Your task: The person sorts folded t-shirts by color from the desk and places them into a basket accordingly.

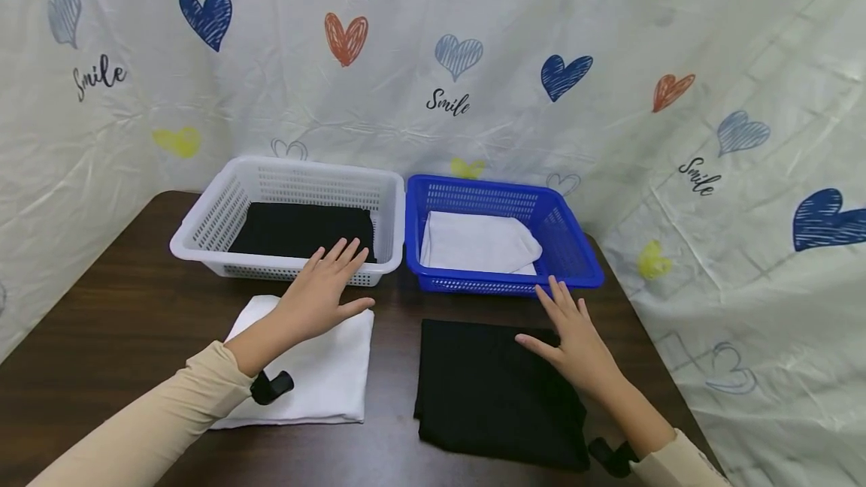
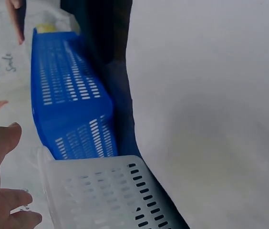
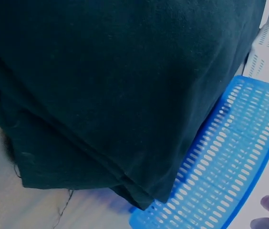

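Note:
My left hand [image 1: 325,293], fingers spread, hovers over the far part of a folded white cloth [image 1: 325,374] and near the front rim of a white basket [image 1: 196,255]. A folded black cloth [image 1: 304,228] lies inside that basket. To the right, my right hand [image 1: 575,340] is spread above a folded black cloth [image 1: 494,397] on the table. Behind it stands a blue basket [image 1: 575,280] with a folded white cloth [image 1: 473,241] inside. Neither hand holds anything. Fingertips of each hand show in its own wrist view, beside the baskets.
Both baskets stand side by side at the back of the dark wooden table [image 1: 88,314]. A white curtain [image 1: 392,96] printed with hearts hangs behind and along the right side. Black straps [image 1: 271,388] circle both wrists.

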Motion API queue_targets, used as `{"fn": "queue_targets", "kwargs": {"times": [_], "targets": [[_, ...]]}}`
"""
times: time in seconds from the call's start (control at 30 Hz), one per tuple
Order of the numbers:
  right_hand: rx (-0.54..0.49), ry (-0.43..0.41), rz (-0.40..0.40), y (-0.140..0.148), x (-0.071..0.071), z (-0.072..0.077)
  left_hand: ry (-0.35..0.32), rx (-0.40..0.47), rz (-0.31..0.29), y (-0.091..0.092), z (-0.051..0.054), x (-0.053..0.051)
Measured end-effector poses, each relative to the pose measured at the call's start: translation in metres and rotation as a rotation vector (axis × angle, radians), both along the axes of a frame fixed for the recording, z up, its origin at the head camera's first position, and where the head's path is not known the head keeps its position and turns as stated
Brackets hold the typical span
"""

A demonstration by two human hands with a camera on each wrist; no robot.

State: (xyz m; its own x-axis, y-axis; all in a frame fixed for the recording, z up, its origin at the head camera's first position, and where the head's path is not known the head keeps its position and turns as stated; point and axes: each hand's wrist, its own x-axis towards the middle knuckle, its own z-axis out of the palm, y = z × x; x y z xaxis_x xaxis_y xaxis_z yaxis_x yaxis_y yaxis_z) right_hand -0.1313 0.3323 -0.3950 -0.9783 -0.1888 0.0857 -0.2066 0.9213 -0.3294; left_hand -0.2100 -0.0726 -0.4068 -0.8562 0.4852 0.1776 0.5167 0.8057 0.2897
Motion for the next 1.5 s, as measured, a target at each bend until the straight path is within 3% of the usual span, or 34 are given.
{"fn": "queue_targets", "kwargs": {"times": [0.3,0.7,1.03,1.5], "targets": [[-0.046,-0.046,-0.021,-0.004,0.010,0.001,0.001,0.014,-0.018,0.006,-0.004,0.003],[-0.127,-0.092,-0.004,-0.015,0.024,0.000,0.032,-0.001,-0.082,0.020,-0.008,0.015],[-0.165,-0.134,-0.001,-0.022,0.027,-0.006,0.054,0.021,-0.107,0.030,-0.014,0.023],[-0.228,-0.196,-0.070,-0.025,0.042,-0.022,-0.040,0.084,-0.140,0.041,-0.023,0.035]]}}
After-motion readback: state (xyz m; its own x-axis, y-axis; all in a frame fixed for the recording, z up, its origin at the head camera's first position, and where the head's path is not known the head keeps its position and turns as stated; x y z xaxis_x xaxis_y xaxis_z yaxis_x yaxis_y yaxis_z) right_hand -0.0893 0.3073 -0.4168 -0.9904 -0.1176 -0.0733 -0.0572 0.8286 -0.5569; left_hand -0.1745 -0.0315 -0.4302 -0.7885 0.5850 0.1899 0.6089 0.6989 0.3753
